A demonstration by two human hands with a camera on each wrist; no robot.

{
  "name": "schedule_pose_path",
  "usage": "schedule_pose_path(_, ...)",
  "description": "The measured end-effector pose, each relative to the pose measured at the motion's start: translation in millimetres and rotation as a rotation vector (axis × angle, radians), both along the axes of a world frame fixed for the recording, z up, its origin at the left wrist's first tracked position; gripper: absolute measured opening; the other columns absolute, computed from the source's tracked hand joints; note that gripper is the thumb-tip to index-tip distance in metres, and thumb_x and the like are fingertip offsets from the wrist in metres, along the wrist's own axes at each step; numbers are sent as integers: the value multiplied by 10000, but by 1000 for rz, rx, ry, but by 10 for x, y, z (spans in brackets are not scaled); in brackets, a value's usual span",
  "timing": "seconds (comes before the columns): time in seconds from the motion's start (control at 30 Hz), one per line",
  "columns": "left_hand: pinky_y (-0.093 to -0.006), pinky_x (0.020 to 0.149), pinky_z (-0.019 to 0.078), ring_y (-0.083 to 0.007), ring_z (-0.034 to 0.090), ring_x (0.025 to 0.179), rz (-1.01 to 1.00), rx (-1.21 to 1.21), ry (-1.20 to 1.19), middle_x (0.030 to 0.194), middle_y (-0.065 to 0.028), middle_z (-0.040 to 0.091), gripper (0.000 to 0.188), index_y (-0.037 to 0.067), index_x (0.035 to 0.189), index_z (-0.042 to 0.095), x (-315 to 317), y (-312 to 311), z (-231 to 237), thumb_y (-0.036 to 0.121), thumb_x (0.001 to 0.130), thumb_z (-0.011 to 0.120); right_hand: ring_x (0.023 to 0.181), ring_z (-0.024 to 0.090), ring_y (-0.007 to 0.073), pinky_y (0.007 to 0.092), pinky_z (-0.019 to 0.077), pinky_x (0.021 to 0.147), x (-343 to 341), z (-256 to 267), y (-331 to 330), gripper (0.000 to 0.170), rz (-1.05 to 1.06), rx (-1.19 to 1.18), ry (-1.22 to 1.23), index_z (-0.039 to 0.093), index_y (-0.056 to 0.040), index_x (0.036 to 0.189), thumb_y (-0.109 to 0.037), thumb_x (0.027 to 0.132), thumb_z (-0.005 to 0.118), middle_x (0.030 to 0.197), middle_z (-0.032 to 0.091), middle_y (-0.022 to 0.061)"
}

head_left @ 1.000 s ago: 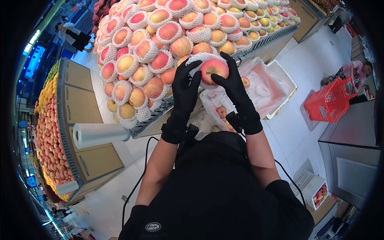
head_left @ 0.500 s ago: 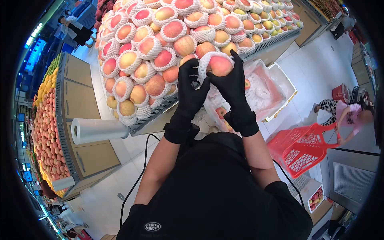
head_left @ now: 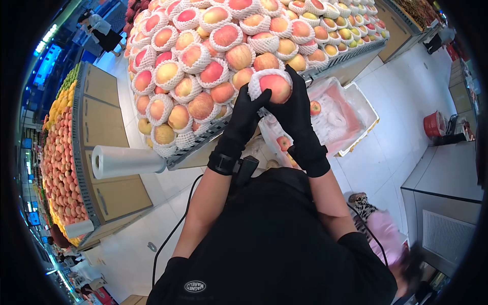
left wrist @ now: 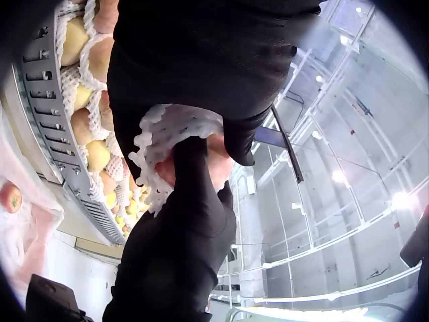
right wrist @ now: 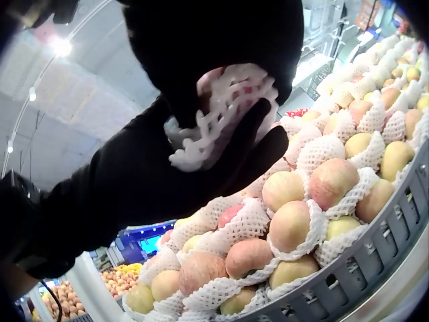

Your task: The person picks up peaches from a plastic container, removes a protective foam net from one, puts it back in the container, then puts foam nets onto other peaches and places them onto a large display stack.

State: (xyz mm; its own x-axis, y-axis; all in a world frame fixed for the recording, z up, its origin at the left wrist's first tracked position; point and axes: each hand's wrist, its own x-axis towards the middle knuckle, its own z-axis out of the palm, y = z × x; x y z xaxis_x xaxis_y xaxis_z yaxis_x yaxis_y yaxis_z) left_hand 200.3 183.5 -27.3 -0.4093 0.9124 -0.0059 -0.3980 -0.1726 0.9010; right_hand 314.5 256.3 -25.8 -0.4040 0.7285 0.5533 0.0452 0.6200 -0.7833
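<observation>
Both hands wear black gloves and come together round one red-and-yellow apple (head_left: 277,87) in a white foam net (head_left: 257,85). My left hand (head_left: 246,114) holds it from the left, its thumb on the near side. The right hand (head_left: 292,114) grips the right side, fingers curled behind the fruit. In the right wrist view, fingers of the left hand (right wrist: 248,154) wrap the net (right wrist: 224,121). The left wrist view has the right hand's thumb (left wrist: 191,164) inside the net's open end, against the apple (left wrist: 218,164).
Netted apples (head_left: 198,61) are heaped on a display with a grey slatted edge (head_left: 203,134). Right of it stands a white foam box (head_left: 363,119) with a liner and a few apples. A plastic bag roll (head_left: 127,161) juts out at left. Someone in pink (head_left: 386,234) is close on the right.
The apple has turned in the hands, its stem side no longer facing up. The left hand drew back, then closed in again. The person in pink came nearer on the right with a red basket.
</observation>
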Motion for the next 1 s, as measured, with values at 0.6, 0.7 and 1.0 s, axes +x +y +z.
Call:
schedule_pose_path(0.6, -386, 921, 513, -240, 565, 1108, -198, -14, -297, 1239, -130, 533, 579, 4, 1318, 421, -168, -152, 61, 91, 812, 689, 693, 524, 85, 235, 424, 627, 125, 147, 174, 290, -15, -666, 192, 637, 42, 1034, -170, 843, 689, 782, 609, 30)
schedule_pose_path(0.7, -391, 915, 518, -242, 566, 1111, -222, -45, -415, 1238, -127, 536, 594, 9, 1324, 419, -162, -177, 42, 84, 806, 699, 728, 501, 87, 241, 417, 657, 69, 91, 206, 271, 73, -526, 199, 633, 24, 1011, -182, 843, 689, 813, 586, 21)
schedule_pose_path(1.0, -393, 952, 494, -250, 554, 1134, -188, -59, -366, 1266, -122, 523, 605, 3, 1338, 401, -102, -170, 55, 85, 815, 694, 678, 467, 78, 238, 392, 617, 97, 215, 202, 258, -8, -618, 126, 629, 22, 988, -189, 850, 686, 776, 557, 8)
